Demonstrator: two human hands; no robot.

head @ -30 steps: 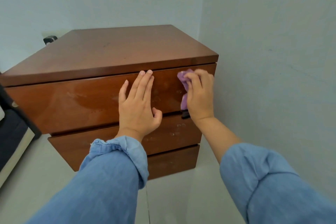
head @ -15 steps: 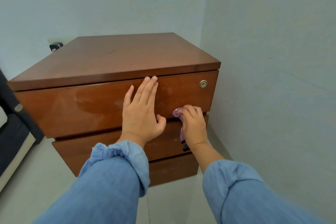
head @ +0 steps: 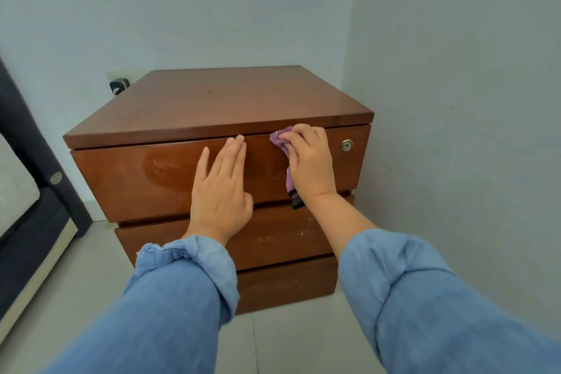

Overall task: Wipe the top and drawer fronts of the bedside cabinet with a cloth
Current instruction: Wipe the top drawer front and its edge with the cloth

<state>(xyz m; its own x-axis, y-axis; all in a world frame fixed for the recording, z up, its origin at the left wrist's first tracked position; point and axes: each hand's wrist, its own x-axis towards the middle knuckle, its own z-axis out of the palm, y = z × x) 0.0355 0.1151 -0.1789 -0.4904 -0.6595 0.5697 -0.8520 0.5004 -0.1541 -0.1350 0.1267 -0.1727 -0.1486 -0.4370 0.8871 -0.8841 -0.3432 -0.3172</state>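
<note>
Wooden cabinet (head: 212,106) in the far corner, three drawers. Top drawer (head: 130,179) front smeared at left, lock (head: 346,145) at right. Left hand (head: 220,191) flat on the top drawer, fingers straight, together. Right hand (head: 309,161) fingers curled, gripping purple cloth (head: 283,146), pressing it to the top drawer's upper edge, left of the lock.
</note>
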